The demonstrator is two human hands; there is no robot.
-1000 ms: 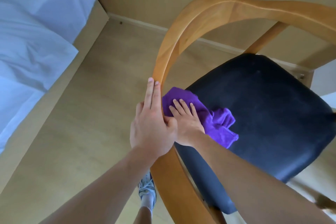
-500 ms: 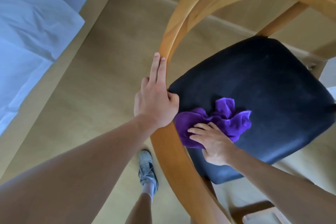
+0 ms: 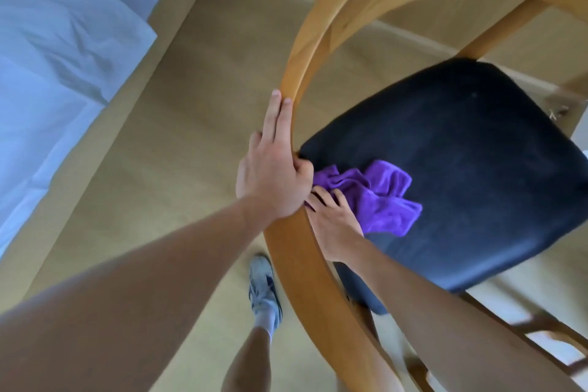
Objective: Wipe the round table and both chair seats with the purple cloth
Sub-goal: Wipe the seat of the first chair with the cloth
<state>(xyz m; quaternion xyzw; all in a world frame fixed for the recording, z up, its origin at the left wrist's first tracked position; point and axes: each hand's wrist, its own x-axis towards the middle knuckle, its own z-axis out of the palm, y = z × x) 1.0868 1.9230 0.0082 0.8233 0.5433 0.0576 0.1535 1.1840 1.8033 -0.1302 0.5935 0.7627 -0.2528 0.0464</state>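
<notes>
A wooden chair with a curved backrest (image 3: 313,51) and a dark padded seat (image 3: 471,169) fills the right half of the view. The purple cloth (image 3: 378,197) lies bunched on the seat's near left corner. My right hand (image 3: 334,219) presses down on the cloth's near edge, fingers spread over it. My left hand (image 3: 273,172) rests flat against the outside of the backrest, fingers straight along the wood. The round table is not in view.
A bed with white linen (image 3: 57,51) and a wooden frame stands at the left. Light wood floor (image 3: 178,124) lies between bed and chair. My foot in a grey shoe (image 3: 264,289) stands beside the chair's rail. A wall skirting runs behind the chair.
My right hand slid the cloth from the seat's far left corner toward the front, then back left against the backrest. My left hand stayed on the backrest.
</notes>
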